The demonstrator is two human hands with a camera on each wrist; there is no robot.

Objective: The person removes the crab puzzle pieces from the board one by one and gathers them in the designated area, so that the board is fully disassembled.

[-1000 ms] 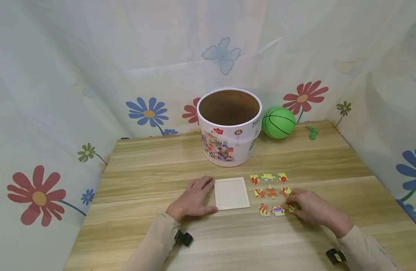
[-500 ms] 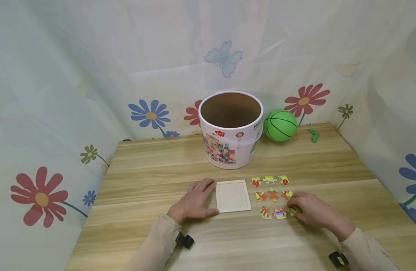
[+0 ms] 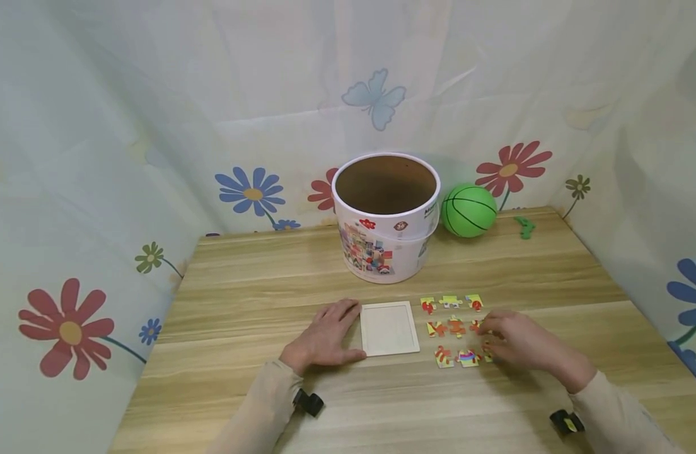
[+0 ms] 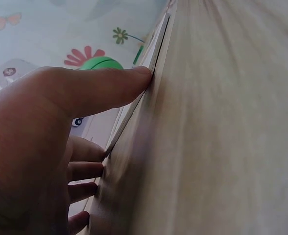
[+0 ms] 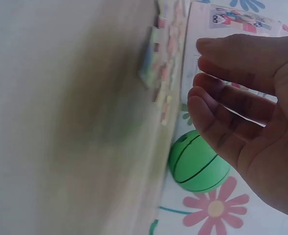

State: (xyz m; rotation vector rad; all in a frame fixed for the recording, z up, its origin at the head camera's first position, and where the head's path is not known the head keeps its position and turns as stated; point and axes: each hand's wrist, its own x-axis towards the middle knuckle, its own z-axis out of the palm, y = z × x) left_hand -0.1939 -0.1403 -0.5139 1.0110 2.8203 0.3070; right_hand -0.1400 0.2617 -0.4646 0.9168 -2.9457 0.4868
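Observation:
My left hand (image 3: pixel 325 334) lies at the left side of a square, shallow wooden puzzle tray (image 3: pixel 389 328). The left thumb (image 4: pixel 129 83) touches the tray's near corner, and the other fingers rest along its left edge, low on the table. Right of the tray, several colourful jigsaw pieces (image 3: pixel 456 326) lie in three rows, a little apart from one another. My right hand (image 3: pixel 521 340) hovers over the right end of the rows, fingers loosely bent and holding nothing in the right wrist view. It partly hides the rightmost pieces of the middle and near rows.
Behind the tray stands a tall white bucket (image 3: pixel 382 252) with a printed label and a thin handle. A green ball (image 3: pixel 469 211) sits beside it, and a small green toy (image 3: pixel 525 227) lies farther right. Flowered curtain (image 3: pixel 268 94) surrounds the table (image 3: pixel 257 277).
My right hand has lifted slightly off the near row's rightmost piece, and its fingers have spread. The left hand stays at the tray. The head view has shifted a little.

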